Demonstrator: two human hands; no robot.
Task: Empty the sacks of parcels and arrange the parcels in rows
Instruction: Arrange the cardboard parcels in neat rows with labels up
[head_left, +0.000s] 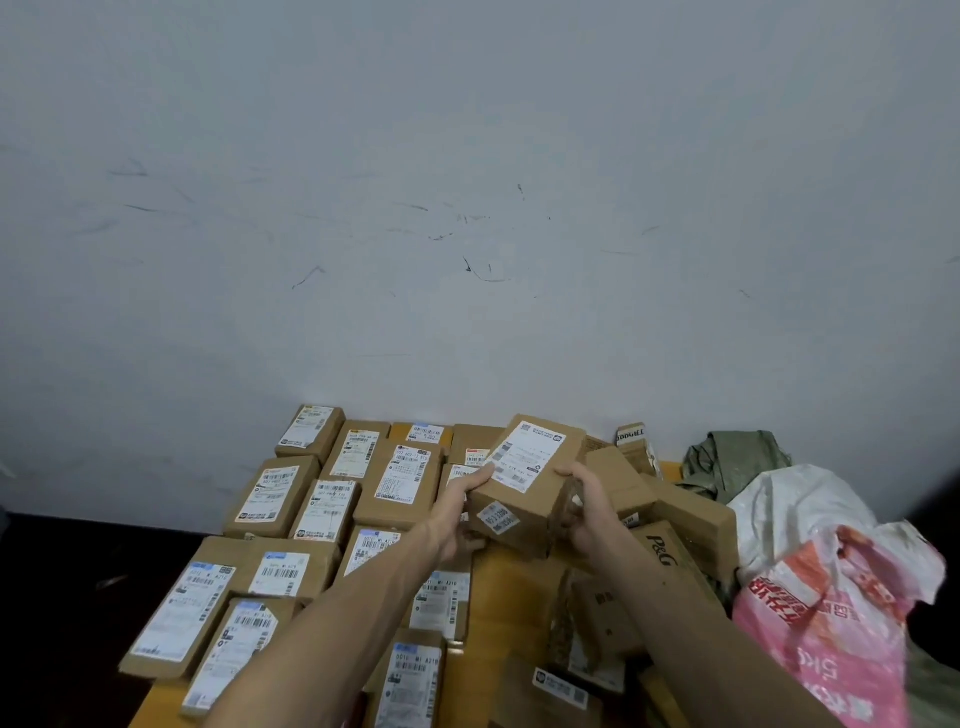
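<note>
I hold a brown cardboard parcel (535, 473) with a white shipping label on top, lifted above the table. My left hand (457, 512) grips its left end, thumb on the label edge. My right hand (584, 506) grips its right end. Left of it, several labelled parcels (400, 478) lie flat in rows on the yellow table (511, 577). An untidy heap of parcels (680, 514) lies to the right, one marked P&G (662, 551). A pink and white sack (831, 613) sits at the right edge, with a white sack (800, 504) behind it.
A pale scuffed wall (467, 208) rises right behind the table. A crumpled green sack (737, 457) lies at the back right corner. Dark floor (78, 597) shows to the left of the table. More parcels (582, 623) lie loose under my right forearm.
</note>
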